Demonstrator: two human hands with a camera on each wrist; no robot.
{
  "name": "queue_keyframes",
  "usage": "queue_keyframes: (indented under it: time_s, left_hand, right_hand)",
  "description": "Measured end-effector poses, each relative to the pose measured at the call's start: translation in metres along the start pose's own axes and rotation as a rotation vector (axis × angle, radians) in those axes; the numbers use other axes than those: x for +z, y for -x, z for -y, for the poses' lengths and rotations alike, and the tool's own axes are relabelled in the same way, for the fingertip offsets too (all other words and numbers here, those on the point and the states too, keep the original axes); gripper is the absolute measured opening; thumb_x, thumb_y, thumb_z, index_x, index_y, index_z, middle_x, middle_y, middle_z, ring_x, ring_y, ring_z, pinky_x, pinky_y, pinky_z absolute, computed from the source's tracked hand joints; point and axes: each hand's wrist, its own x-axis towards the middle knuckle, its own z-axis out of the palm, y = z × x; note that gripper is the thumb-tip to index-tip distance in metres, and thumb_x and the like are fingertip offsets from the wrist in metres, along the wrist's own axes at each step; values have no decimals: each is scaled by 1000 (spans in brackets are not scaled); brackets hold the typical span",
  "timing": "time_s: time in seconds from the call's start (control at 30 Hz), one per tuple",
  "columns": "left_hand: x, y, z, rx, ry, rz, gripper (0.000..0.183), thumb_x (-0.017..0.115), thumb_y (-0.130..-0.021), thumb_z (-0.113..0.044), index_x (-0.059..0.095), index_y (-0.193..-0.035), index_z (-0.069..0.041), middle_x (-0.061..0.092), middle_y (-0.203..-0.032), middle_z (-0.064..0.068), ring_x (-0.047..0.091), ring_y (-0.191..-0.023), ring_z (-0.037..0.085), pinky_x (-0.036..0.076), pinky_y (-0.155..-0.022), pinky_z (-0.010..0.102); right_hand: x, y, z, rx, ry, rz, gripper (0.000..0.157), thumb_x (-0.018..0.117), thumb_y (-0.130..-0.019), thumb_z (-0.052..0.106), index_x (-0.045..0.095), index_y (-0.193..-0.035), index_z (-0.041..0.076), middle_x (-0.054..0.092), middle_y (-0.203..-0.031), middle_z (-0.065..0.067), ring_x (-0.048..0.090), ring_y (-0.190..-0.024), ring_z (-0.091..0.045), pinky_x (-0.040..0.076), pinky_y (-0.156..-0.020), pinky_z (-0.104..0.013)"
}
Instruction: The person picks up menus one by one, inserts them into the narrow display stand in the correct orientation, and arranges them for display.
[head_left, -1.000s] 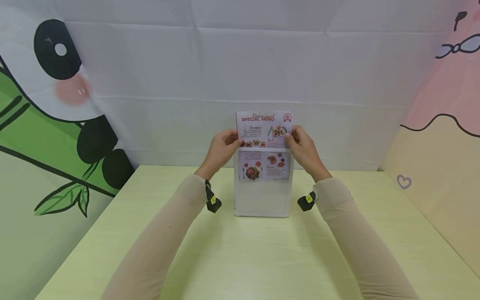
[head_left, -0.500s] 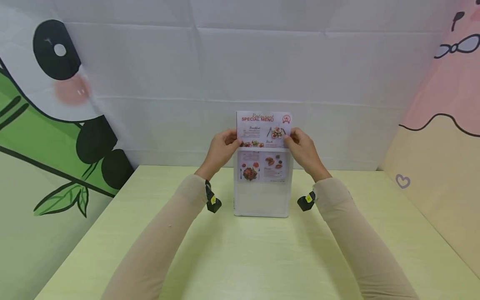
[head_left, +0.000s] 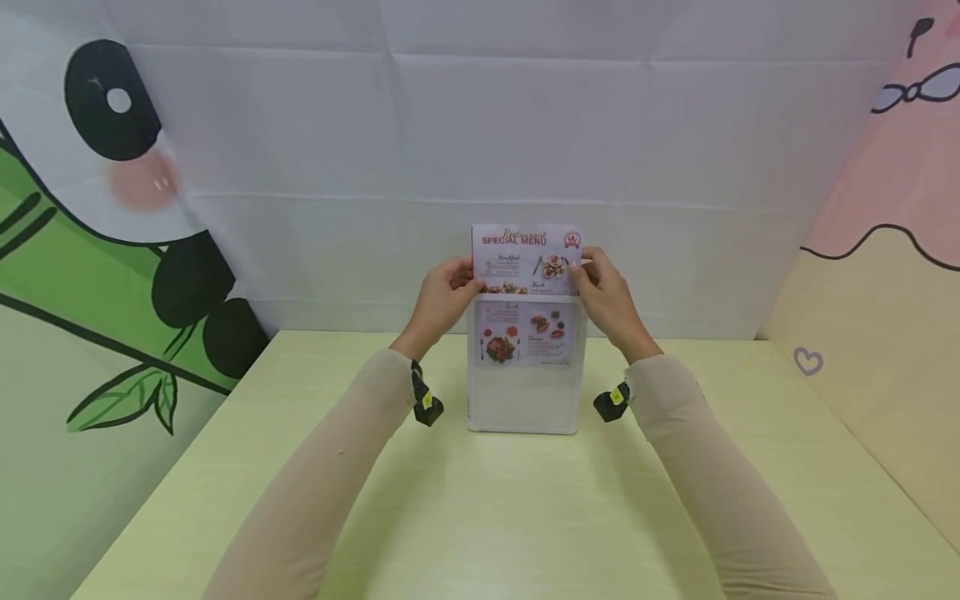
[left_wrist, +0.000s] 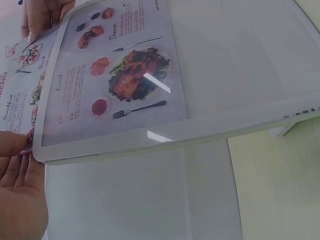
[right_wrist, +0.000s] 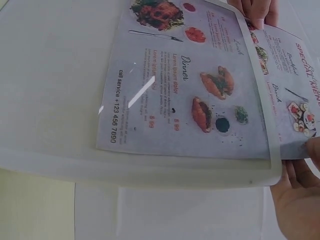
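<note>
A printed restaurant menu sheet [head_left: 510,257] stands partly inside a white-framed clear display holder [head_left: 522,404]. Its lower half shows through the front panel, while the title part sticks out above the top edge. My left hand [head_left: 441,298] pinches the sheet's left edge just above the holder's corner, thumb in front and fingers behind. On the opposite edge my right hand [head_left: 609,302] pinches the sheet the same way. In the left wrist view the menu [left_wrist: 127,75] ends partway down the panel. The right wrist view shows the sheet's bottom edge [right_wrist: 107,110] inside the holder.
The holder stands upright on a pale yellow-green table [head_left: 480,508]. Behind it hangs a white cloth backdrop [head_left: 517,133]. Cartoon-printed panels flank the table, a green one [head_left: 97,250] at left and a pink-and-cream one [head_left: 885,292] at right.
The menu has slid slightly lower into the holder, its lower edge now a little further down the panel. Both hands keep their pinch and have barely moved.
</note>
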Motion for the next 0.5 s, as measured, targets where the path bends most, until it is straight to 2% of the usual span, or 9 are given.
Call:
queue_keyframes:
  time_s: [0.27, 0.5]
  left_hand:
    - [0, 1, -2, -1, 23, 9, 27, 60, -94, -8, 60, -120, 0, 64, -114, 17, 63, -108, 27, 51, -94, 39]
    - [-1, 1, -2, -8, 15, 5, 26, 59, -94, -8, 60, -119, 0, 64, -115, 16, 63, -108, 26, 52, -94, 38]
  right_hand:
    - [0, 1, 1, 3, 1, -6, 31, 42, -103, 30, 45, -123, 7, 57, -127, -16, 55, -114, -30, 44, -99, -46]
    - [0, 1, 1, 23, 14, -8, 31, 42, -103, 27, 47, -123, 4, 56, -128, -16, 52, -116, -28, 43, -99, -44]
